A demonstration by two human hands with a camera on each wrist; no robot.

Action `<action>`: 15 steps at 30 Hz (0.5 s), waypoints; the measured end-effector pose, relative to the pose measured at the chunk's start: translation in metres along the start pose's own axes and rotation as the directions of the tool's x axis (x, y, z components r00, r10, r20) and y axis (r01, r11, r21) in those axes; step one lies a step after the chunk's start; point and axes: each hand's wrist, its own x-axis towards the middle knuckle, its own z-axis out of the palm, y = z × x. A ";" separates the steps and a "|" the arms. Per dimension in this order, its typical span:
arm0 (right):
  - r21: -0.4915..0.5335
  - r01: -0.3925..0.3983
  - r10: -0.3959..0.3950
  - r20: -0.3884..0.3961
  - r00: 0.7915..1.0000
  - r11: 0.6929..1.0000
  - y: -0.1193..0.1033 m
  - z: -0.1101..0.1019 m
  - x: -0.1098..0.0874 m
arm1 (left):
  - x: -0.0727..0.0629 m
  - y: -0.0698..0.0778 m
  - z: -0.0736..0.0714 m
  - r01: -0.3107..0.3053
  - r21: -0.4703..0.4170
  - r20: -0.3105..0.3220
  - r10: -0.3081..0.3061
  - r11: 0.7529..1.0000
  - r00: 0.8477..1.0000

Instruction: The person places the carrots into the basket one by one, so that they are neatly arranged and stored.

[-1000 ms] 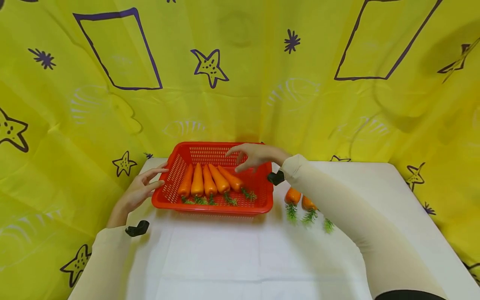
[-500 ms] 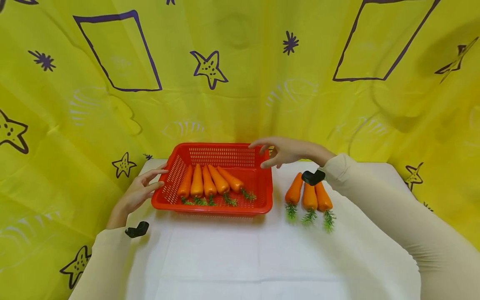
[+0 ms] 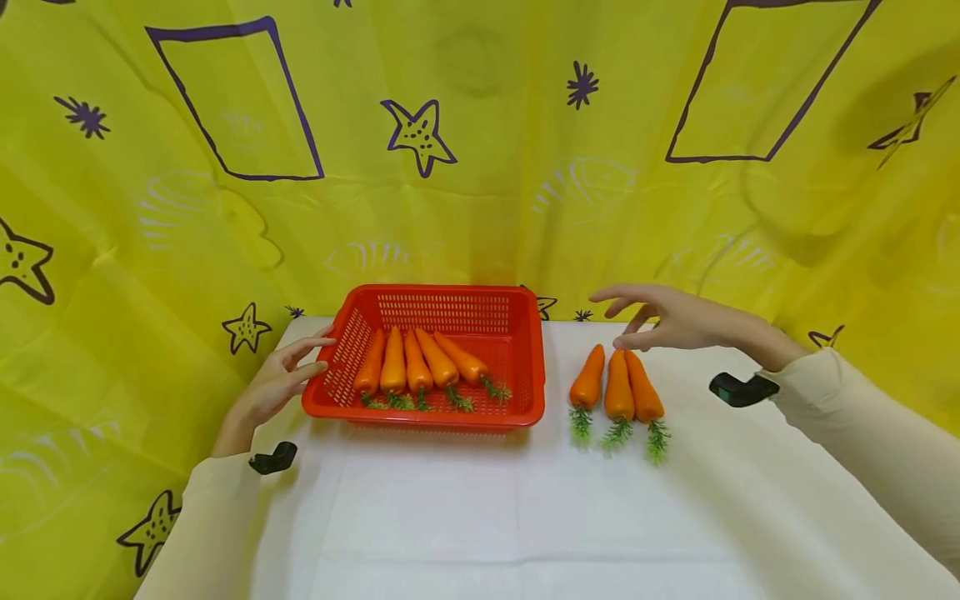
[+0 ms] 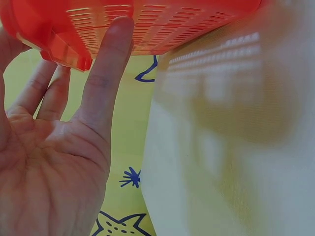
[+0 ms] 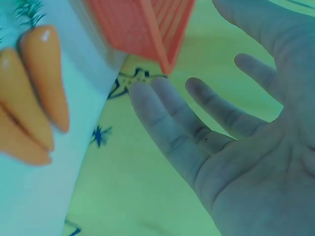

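Observation:
A red plastic basket [image 3: 423, 419] with slotted walls stands on the table, several orange carrots [image 3: 395, 362] lying side by side in its left half, green tops toward the front. My left hand [image 3: 279, 377] touches the basket's left end with fairly straight fingers; in the left wrist view, one straight digit [image 4: 106, 73] lies against the slotted wall [image 4: 162, 24]. Right of the basket, three more carrots [image 3: 618, 387] lie on the cloth, tips pointing away. My right hand [image 3: 671, 317] hovers above and behind their tips, fingers spread and loosely bent, holding nothing.
White cloth covers the table [image 3: 450, 517]. A yellow curtain [image 3: 487, 125] with purple stars and frames hangs behind and along both sides. Black wrist cameras sit below each hand, the left one [image 3: 273, 458] and the right one [image 3: 742, 389].
My right hand has moved from over the basket rightward to above the three carrots, uncovering them. The left hand, the basket and the carrots stay where they were.

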 end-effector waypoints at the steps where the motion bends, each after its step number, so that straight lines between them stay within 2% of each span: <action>1: 0.008 -0.002 0.003 -0.014 1.000 1.000 0.004 -0.001 -0.006 | 0.000 0.000 0.000 0.002 -0.002 0.000 -0.002 1.000 1.000; 8: 0.063 -0.019 0.025 -0.098 0.995 0.998 0.023 -0.007 -0.043 | 0.000 -0.001 0.000 0.009 -0.014 0.002 -0.009 1.000 1.000; 15: 0.070 0.001 0.009 -0.133 0.991 0.998 0.036 -0.001 -0.055 | 0.001 -0.001 0.000 0.010 -0.009 0.001 -0.010 1.000 1.000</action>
